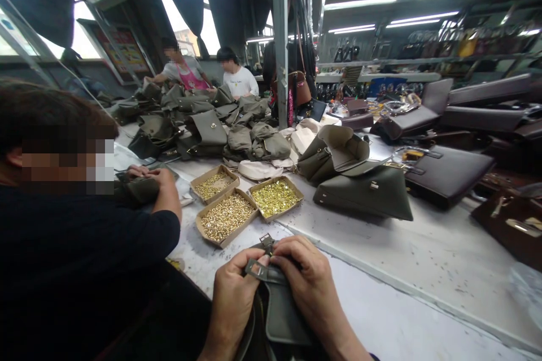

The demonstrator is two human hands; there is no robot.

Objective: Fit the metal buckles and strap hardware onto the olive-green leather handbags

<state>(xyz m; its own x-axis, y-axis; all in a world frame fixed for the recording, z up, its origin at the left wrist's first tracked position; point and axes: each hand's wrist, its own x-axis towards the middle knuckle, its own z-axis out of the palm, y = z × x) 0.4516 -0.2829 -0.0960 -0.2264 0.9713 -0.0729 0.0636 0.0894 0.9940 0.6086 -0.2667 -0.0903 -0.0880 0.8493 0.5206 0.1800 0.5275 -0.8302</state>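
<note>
An olive-green leather handbag (pixel 284 311) lies before me at the table's near edge, its lower part cut off by the frame. My left hand (pixel 235 287) pinches a short strap tab (pixel 256 269) with a slot in it, thumb and fingers closed on its side. Close by, my right hand (pixel 311 276) is closed with its fingertips at the same strap area, beside a small metal buckle (pixel 266 241). Whether the right fingertips hold a small fitting is hidden. Just beyond my hands stand cardboard trays of gold-coloured metal fittings (pixel 227 215).
A co-worker (pixel 84 248) sits close on my left, handling another green bag. Green bags (pixel 207 127) are heaped further back. A finished-looking green handbag (pixel 364 189) lies to the right, with dark brown handbags (pixel 449 175) past it. A metal post (pixel 279 39) rises mid-table.
</note>
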